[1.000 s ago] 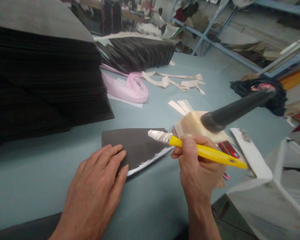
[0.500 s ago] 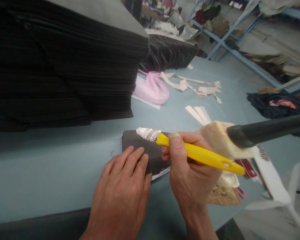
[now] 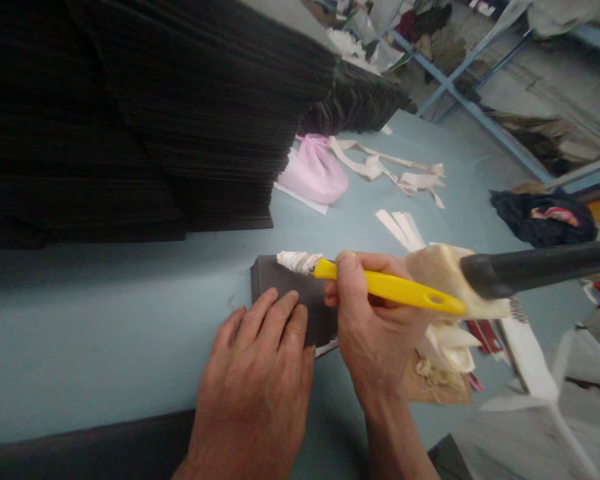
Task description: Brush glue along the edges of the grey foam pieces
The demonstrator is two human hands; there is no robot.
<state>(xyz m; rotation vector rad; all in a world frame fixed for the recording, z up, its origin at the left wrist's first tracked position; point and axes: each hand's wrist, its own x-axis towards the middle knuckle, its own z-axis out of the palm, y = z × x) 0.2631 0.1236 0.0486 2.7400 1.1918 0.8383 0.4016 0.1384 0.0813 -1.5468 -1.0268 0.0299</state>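
A dark panel [image 3: 320, 317], white along one edge, is lying toward the table's [image 3: 155, 347] near edge beneath your yellow-handled brush [image 3: 395, 289], whose white-coated tip could be smearing the panel's face if dipping too low. Your right hand [image 3: 380, 333] is gripping the brush, thumb uppermost; your left hand [image 3: 260, 373] is pressing flat, fingers slightly apart.

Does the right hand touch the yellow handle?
Touching. The head view shows the right hand gripping the yellow handle, with the thumb lying over it.
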